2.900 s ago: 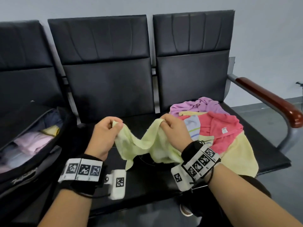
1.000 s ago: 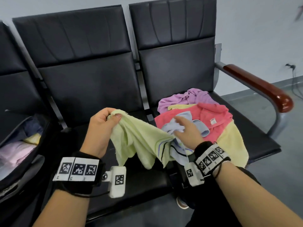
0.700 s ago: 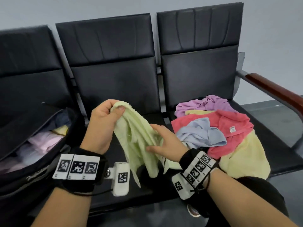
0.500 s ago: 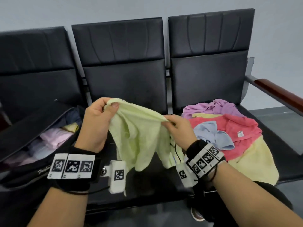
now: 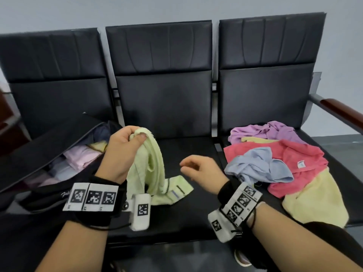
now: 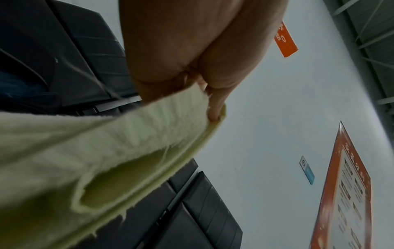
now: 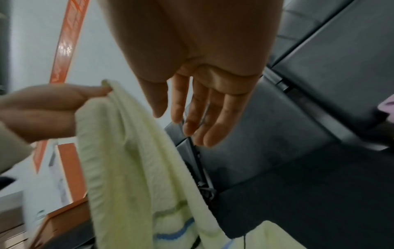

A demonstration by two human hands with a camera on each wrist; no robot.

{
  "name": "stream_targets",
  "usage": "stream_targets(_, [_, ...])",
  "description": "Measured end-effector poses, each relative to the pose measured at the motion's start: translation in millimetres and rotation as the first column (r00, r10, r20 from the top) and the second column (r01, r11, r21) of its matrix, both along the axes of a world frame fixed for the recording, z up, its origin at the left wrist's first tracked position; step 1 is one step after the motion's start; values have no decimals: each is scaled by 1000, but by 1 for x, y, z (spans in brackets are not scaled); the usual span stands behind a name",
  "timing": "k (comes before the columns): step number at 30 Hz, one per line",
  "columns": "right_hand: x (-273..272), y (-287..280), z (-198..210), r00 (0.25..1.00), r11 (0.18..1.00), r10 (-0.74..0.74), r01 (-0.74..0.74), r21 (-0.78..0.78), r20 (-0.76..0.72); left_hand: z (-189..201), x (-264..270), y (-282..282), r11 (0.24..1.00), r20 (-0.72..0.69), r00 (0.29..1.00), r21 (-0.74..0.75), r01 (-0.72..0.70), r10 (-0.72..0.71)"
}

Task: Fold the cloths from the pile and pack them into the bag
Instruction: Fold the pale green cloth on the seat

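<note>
Pinching bunched pale green cloth [image 5: 151, 165] in left hand [image 5: 121, 152] over middle seat [image 5: 188, 146], right hand [image 5: 200, 171] empty with relaxed fingers, cloth pile [image 5: 290, 169] right, open bag [image 5: 49, 158] left.

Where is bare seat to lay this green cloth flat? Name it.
Middle seat: bare behind and right of the green cloth held by the left hand, right hand hovering above. Right seat crowded by the cloth pile; left by the bag.

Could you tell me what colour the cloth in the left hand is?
Pale yellow-green cloth, clearest in the head view.
</note>
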State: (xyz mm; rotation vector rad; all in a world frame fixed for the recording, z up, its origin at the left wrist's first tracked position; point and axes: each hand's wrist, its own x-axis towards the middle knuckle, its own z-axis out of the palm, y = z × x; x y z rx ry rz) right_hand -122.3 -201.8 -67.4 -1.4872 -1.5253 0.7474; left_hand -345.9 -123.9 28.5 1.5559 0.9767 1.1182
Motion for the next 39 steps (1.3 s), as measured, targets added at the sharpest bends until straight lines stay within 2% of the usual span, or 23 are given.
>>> stream_targets(3, [-29,0,-5,999,999,30,-31,22,35,5,-2,-3,1000,-30,1000,0,0,0])
stream_targets(10, [-64,6,-6,1000,993,11,-9,116,-19,5,-9,-10,999,-9,999,16,47,-47])
stream_targets(17, [-71,9,-11,999,998,13,-16,59,47,3,-14,-14,996,-16,996,7,85,-84])
stream_targets(20, [-68,9,-14,999,1000,-19,19,15,49,3,-17,-14,997,-1,997,-7,79,-79])
stream_targets(26, [-57,8,-22,978,999,-39,39,6,204,1,-21,-12,999,29,999,-32,25,-24])
stream_targets(29, [-37,8,-28,973,996,-92,94,0,210,2,-28,-7,999,55,998,-42,-30,32])
stream_targets(33, [-2,6,-34,975,993,-93,107,-58,203,4,-32,0,994,109,991,-82,-66,75])
stream_targets(36, [17,2,-40,955,988,-83,117,-103,284,9,-26,4,996,133,989,-62,-57,65])
stream_targets(39, [34,-4,-42,954,974,-148,186,-127,262,14,-20,9,997,144,987,-24,-72,75])
